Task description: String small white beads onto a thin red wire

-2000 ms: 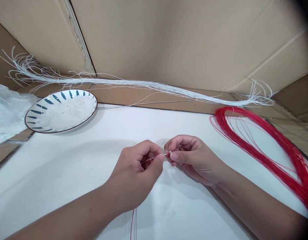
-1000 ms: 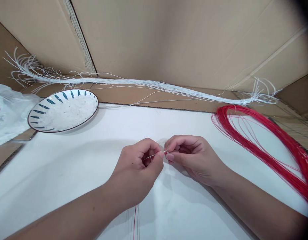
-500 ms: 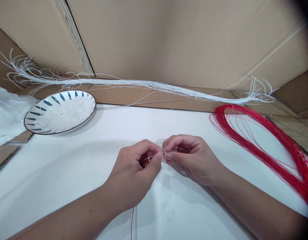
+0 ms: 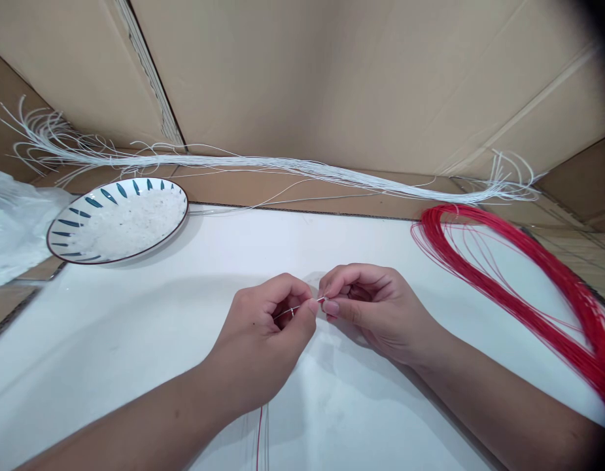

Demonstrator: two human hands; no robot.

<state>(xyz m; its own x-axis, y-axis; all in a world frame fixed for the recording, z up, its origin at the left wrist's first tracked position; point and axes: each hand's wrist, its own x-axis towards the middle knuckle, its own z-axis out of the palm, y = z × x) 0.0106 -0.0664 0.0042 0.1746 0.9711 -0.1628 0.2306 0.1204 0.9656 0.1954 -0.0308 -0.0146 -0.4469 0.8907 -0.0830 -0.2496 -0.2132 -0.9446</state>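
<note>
My left hand [image 4: 270, 333] pinches a thin white cord between thumb and forefinger; a small pale piece on the cord shows inside the curl of the fingers. Close against it, my right hand [image 4: 375, 311] is closed in a pinch at the cord's end, where a tiny bit of red shows by the thumb. Exactly what lies between the right fingertips is too small to make out. Below my left wrist hang a red cord [image 4: 259, 438] and a thin pale strand, running toward the near edge. Both hands hover over the white tabletop [image 4: 351, 405].
A plate with blue leaf marks [image 4: 120, 222] stands at the left, holding whitish bits. A clear plastic bag [image 4: 17, 226] lies beside it. Along the cardboard wall [image 4: 302, 78] stretches a bundle of white cords [image 4: 282, 163]. A coil of red cord [image 4: 459, 258] lies at the right.
</note>
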